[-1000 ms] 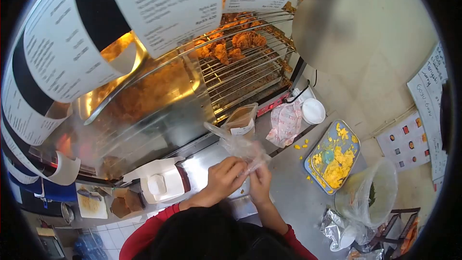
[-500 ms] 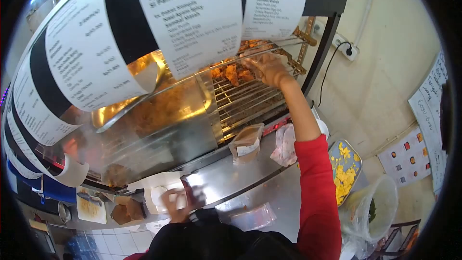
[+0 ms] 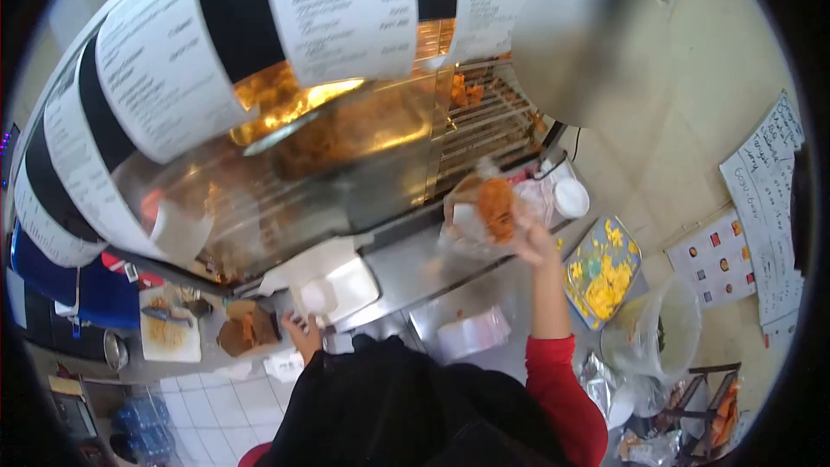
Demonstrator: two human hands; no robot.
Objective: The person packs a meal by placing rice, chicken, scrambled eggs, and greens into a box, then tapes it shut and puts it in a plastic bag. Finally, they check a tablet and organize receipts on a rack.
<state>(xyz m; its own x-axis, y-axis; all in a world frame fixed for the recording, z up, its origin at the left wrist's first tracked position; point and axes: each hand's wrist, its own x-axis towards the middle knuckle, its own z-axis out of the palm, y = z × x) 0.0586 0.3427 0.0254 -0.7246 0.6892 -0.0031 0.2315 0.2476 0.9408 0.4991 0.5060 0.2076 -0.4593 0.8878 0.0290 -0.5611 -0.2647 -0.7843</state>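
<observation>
My right hand (image 3: 534,240), which seems to be in a clear plastic glove, is closed on a piece of fried chicken (image 3: 495,210) above the counter, over a plastic-wrapped brown packet (image 3: 463,218). My left hand (image 3: 303,333) rests at the near edge of an open white paper box (image 3: 353,287), its fingers apart. A white round mound, perhaps rice (image 3: 316,296), sits in the box. More fried pieces (image 3: 468,91) lie on the wire rack (image 3: 484,125) inside the lit warmer.
Printed receipts (image 3: 346,9) hang across the warmer. A tray of yellow pieces (image 3: 603,272) and a clear plastic tub (image 3: 661,329) stand at the right. An opened brown box (image 3: 249,329) and a cutting board (image 3: 169,333) are at the left. A blurred grey shape covers the upper right.
My right hand has come out of the warmer and down towards me, with the chicken piece in it. My left hand has moved from over the white box to its near edge.
</observation>
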